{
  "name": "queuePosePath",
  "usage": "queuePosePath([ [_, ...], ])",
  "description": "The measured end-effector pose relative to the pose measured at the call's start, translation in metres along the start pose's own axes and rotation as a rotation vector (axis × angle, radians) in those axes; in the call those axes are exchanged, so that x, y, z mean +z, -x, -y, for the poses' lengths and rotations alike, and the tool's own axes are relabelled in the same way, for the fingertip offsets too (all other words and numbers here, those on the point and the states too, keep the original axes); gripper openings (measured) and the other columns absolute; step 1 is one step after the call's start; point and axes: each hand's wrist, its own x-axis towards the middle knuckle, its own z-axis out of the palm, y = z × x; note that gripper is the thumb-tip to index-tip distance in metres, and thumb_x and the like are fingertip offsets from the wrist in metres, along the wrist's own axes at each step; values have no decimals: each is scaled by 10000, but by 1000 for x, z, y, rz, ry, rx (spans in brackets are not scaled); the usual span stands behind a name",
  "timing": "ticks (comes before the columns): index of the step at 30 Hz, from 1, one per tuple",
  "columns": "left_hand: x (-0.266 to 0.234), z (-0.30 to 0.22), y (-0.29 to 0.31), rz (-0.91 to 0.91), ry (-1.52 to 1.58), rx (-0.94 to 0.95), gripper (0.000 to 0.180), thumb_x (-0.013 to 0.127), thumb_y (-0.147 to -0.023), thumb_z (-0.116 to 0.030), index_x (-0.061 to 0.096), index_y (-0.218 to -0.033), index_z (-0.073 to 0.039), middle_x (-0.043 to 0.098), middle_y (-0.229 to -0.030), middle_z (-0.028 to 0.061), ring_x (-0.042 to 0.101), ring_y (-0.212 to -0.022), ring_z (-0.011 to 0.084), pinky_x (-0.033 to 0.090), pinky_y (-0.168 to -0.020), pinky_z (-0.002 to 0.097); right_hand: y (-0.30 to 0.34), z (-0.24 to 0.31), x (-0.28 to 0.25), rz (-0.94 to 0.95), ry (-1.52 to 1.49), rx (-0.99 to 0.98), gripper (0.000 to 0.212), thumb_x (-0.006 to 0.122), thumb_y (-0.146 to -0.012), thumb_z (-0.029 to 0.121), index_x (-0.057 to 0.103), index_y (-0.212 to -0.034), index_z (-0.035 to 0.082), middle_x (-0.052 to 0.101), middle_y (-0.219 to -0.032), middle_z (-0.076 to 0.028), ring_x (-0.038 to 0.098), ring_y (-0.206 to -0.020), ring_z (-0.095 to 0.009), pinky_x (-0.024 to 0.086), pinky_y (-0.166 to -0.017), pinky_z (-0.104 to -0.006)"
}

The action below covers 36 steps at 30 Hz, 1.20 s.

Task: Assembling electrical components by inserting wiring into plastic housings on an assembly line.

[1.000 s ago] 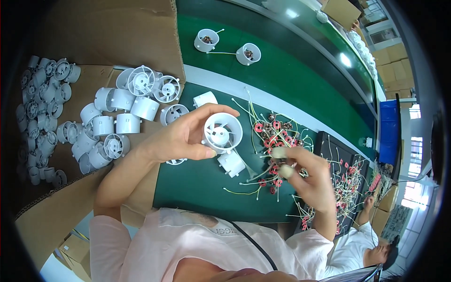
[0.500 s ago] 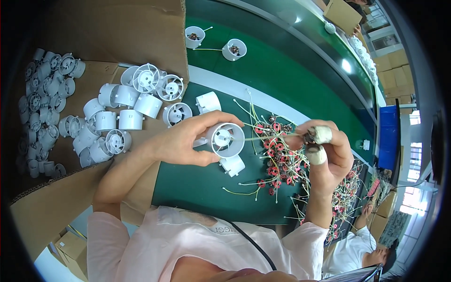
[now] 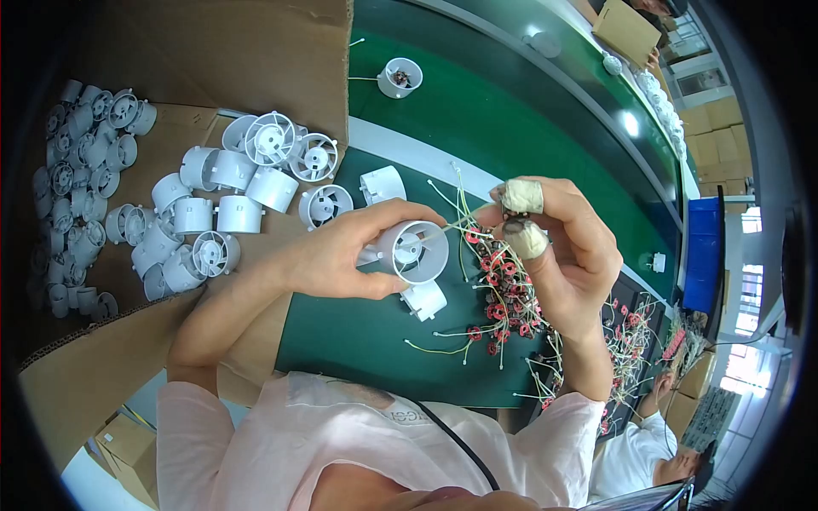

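Note:
My left hand (image 3: 332, 253) is wrapped round a white round plastic fan housing (image 3: 440, 255), its open end tilted up toward the right. Between the taped thumb and forefinger of my right hand (image 3: 569, 255) is a small dark motor coil (image 3: 514, 216), mostly covered by the fingers. Its pale wires (image 3: 456, 223) run left into the mouth of the housing. Below the held housing another white housing (image 3: 423, 300) lies on the green table, and a further one (image 3: 383, 186) lies above. A heap of red-and-copper coils with pale wires (image 3: 509, 294) lies beneath my right hand.
A cardboard box (image 3: 281, 51) on the left holds many white housings (image 3: 194, 217). Beyond the table runs a green conveyor (image 3: 486, 119) carrying a housing with a coil inside (image 3: 399, 78). More wired coils (image 3: 630, 341) fill a dark tray at right, near another person (image 3: 635, 456).
My right hand has moved left with the coil, closer to the housing, and the wires between have shortened. Housings on the conveyor have shifted left, one passing behind the cardboard.

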Motion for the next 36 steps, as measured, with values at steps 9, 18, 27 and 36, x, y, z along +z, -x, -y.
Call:
queuePosePath([
  [9,1,1,2,-60,-46,53,589,688,-740,-60,456,-1281,-49,524,-1130,65,522,-1100,158,431,-920,311,-11,10,1,53,229,-6,252,587,-866,-10,563,-1110,-67,591,-1058,-157,662,-889,-225,544,-755,-287],
  [18,7,-3,2,-362,-335,189,638,797,-665,-124,504,-1227,-48,546,-1147,104,557,-1052,242,447,-900,335,-7,9,25,22,-73,262,310,600,-838,-35,540,-1142,-47,608,-1028,-124,658,-902,-214,531,-736,-270],
  [27,16,-9,3,-505,-661,358,657,801,-641,-131,518,-1231,-66,538,-1177,118,562,-1034,307,475,-874,385,12,-10,43,10,485,-88,390,662,-671,-100,550,-1033,-11,595,-891,-122,570,-690,-257,446,-596,-333],
  [36,15,-4,4,-500,-717,394,656,790,-647,-96,525,-1246,-58,538,-1215,125,569,-1061,294,499,-859,362,13,-17,58,28,526,-83,382,655,-626,-51,557,-992,-4,530,-825,-119,526,-720,-274,406,-642,-358],
])
